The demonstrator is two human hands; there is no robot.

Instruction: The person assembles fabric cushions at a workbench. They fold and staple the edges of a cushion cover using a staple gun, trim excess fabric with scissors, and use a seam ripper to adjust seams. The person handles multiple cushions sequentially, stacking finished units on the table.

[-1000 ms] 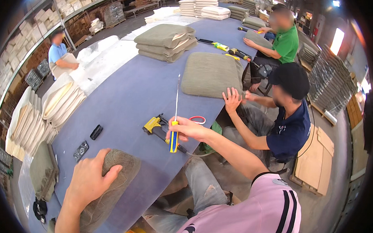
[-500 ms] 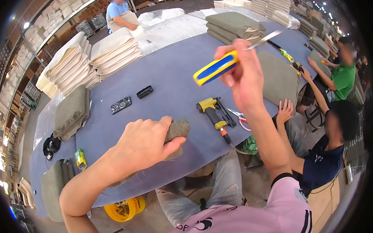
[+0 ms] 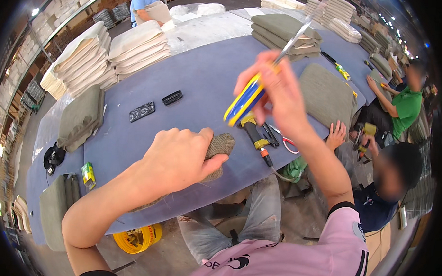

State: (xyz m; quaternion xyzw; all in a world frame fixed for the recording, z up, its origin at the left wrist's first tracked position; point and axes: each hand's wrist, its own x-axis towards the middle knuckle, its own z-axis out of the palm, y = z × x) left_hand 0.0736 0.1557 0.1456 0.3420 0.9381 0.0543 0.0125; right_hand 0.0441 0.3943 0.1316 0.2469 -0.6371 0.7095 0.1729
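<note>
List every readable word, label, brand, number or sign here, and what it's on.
Wording not copied; locations only:
Yellow bucket: lettering on its side.
Pink shirt: dark lettering and emblem.
Green-yellow box: print too small to read.
Navy shirt: pale chest mark, too small.
Yellow-blue tool handle: blurred, nothing legible.

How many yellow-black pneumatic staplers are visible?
2: one stapler on the blue table, near the wearer's right hand; another, blurred, held by the person in navy. Others may be hidden.

Yellow-and-blue tool (image 3: pixel 245 100), raised, tilted; below it, woven olive cushion (image 3: pixel 221 145), partly hidden
</note>
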